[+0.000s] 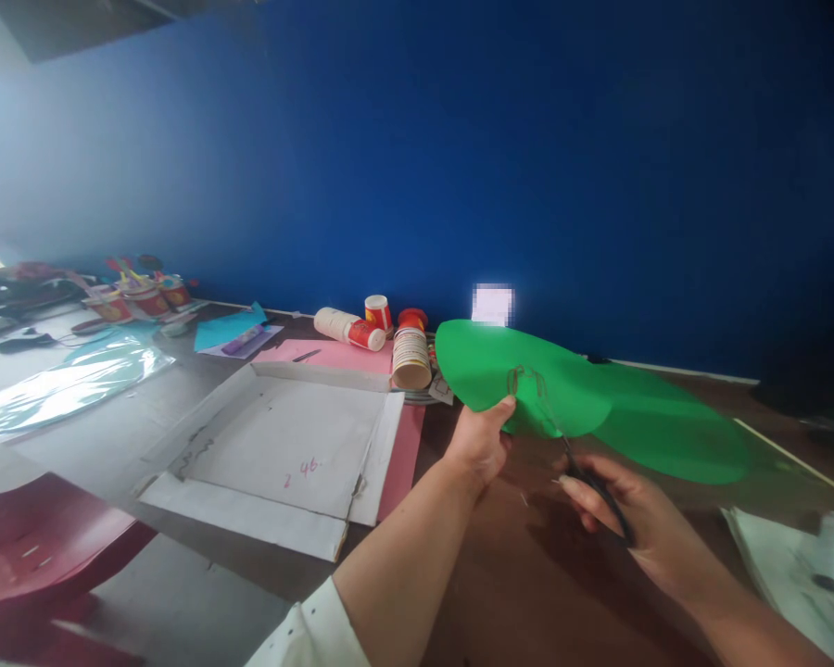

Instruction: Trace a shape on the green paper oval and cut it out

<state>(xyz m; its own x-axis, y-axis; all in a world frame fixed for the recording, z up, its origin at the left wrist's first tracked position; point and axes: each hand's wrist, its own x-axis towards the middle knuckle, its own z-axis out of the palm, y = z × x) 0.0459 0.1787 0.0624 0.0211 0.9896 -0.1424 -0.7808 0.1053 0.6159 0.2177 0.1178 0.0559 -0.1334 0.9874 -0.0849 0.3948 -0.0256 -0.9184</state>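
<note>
My left hand pinches the lower edge of a sheet of green paper, thumb on top, and holds it up off the brown table. A small outline is drawn on the paper just above the thumb. In my right hand is a pair of dark-handled scissors. Their blades point up and left and meet the paper's lower edge near the drawn lines. How far the blades are apart is hard to make out. Another green sheet or part of it spreads to the right, behind my right hand.
Left of my arm lies a shallow white box lid on pink paper. Paper cups stand and lie along the blue wall. A red chair is at the lower left. White paper lies at the right.
</note>
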